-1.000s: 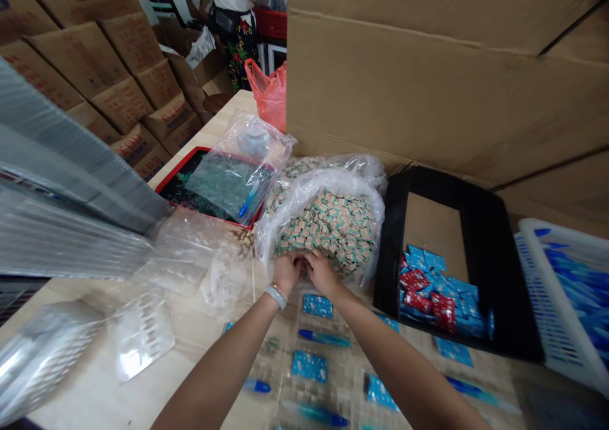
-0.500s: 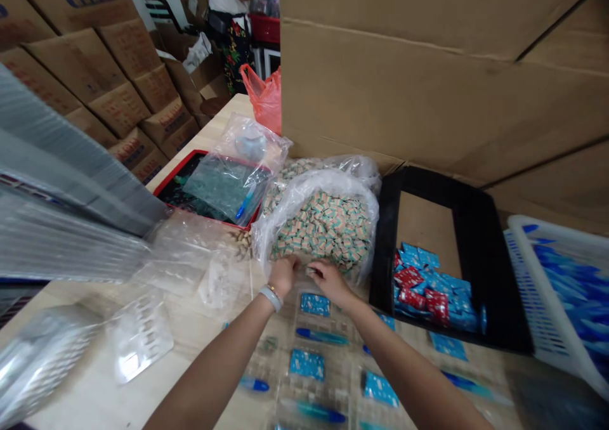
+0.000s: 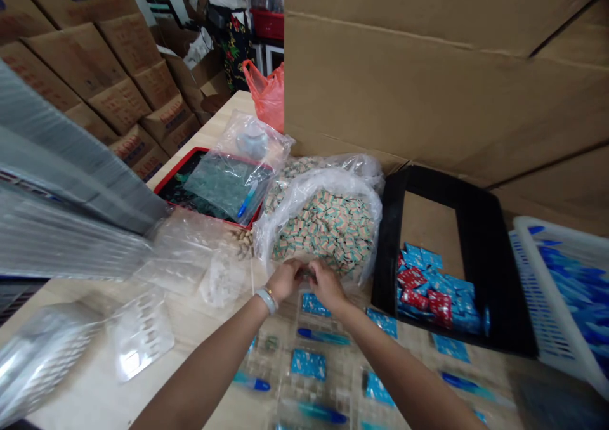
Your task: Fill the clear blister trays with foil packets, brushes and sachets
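My left hand point(image 3: 284, 280) and my right hand point(image 3: 327, 284) meet fingertip to fingertip at the near edge of a clear plastic bag point(image 3: 323, 224) full of small green and tan packets. Both hands are closed in a pinch on small items I cannot make out. A white band sits on my left wrist. Just below my hands lie clear blister trays point(image 3: 311, 354) holding blue packets and blue pens.
A black bin point(image 3: 480, 262) with blue and red sachets stands at the right, and a white basket point(image 3: 561, 290) of blue pens beside it. A red tray point(image 3: 190, 186) under plastic sits behind left. A large cardboard box point(image 3: 428, 81) rises behind. A person stands far back.
My hands have pulled back out of the bag's mouth toward me and come together over the top blister tray.
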Available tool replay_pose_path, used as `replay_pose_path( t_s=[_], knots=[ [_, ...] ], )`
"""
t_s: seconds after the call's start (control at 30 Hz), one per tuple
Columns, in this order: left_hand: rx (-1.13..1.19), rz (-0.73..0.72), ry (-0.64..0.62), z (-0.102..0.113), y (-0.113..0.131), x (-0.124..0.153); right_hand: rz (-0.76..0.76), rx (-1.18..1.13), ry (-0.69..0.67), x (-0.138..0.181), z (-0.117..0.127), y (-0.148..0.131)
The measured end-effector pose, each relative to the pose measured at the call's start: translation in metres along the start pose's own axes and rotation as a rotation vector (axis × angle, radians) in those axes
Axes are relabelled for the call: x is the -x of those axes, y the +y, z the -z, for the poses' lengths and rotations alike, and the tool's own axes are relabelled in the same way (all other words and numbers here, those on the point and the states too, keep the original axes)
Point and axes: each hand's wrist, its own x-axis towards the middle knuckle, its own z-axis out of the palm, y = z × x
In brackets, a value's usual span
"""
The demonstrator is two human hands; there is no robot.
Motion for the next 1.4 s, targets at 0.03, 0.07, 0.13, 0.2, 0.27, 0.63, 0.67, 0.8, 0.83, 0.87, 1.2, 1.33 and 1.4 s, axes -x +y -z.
replay_pose_path(
  t_s=[0.03,0.07,0.13,0.2,0.27,0.63,0.67,0.8,0.83,0.87,1.2,1.33,1.4],
  knots=[
    [0.002,-0.003,0.002,0.0,0.001,0.0,-0.015,0.02,-0.004,0.001,0.0,-0.001],
    [-0.002,0.001,0.003,0.0,0.002,0.001,-0.029,0.028,-0.012,0.001,-0.001,-0.002],
    [-0.031,0.034,-0.004,0.0,0.005,0.001,-0.048,0.024,-0.027,0.0,-0.005,-0.003],
    [-0.083,0.093,-0.005,0.0,0.01,0.001,-0.051,0.017,-0.025,0.0,-0.006,-0.002],
    [-0.134,0.153,0.007,-0.001,0.013,0.0,-0.049,0.012,0.009,0.0,-0.003,0.003],
    [-0.271,0.275,-0.062,0.004,0.022,-0.002,0.086,0.176,-0.071,0.009,0.02,0.021],
    [-0.283,0.268,-0.063,0.004,0.024,-0.001,0.083,0.206,-0.081,0.009,0.02,0.019],
    [-0.321,0.18,-0.026,0.0,0.024,0.007,0.065,0.183,-0.079,0.007,0.021,0.016],
    [-0.322,0.159,-0.012,-0.001,0.023,0.008,0.068,0.149,-0.094,0.006,0.021,0.017],
    [-0.319,0.146,-0.002,-0.002,0.021,0.009,0.074,0.115,-0.116,0.004,0.021,0.019],
    [-0.22,0.103,0.056,-0.002,0.017,0.018,0.115,0.095,-0.14,-0.001,0.018,0.023],
    [-0.172,0.099,0.111,-0.001,0.022,0.027,0.086,-0.027,-0.175,-0.017,0.012,0.018],
    [-0.155,0.119,0.166,0.0,0.021,0.03,0.099,-0.02,-0.206,-0.026,0.01,0.014]
  ],
)
